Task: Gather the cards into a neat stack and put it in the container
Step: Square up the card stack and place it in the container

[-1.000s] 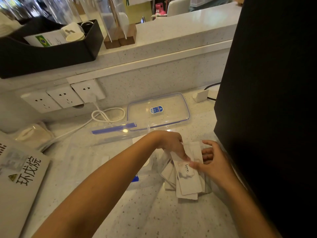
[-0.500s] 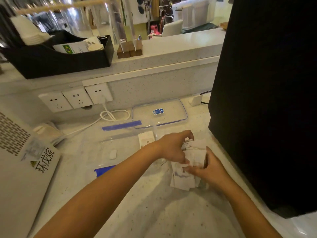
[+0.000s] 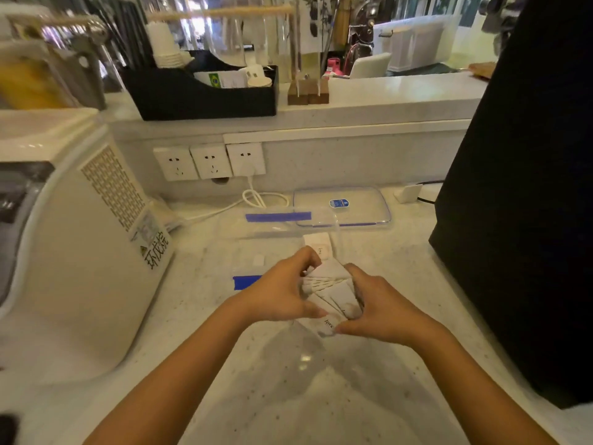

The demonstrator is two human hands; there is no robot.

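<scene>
Several white cards (image 3: 333,292) with small dark print sit fanned and uneven between both my hands, lifted just above the pale counter. My left hand (image 3: 279,292) grips their left side and my right hand (image 3: 382,303) grips their right side. One more white card (image 3: 317,245) lies on the counter just beyond my fingers, inside or behind the clear plastic container (image 3: 256,232) with blue clips, which stands open behind my left hand. Its clear lid (image 3: 362,216) with a blue label lies flat further back to the right.
A large white appliance (image 3: 80,252) fills the left side. A tall black object (image 3: 526,203) blocks the right. Wall sockets (image 3: 208,162) with a white coiled cable (image 3: 263,197) sit behind the container. A black organiser (image 3: 199,94) stands on the raised ledge.
The cards have been lifted off the counter into both hands and pressed closer together. The view has tilted up and pulled back, bringing the white appliance into sight.
</scene>
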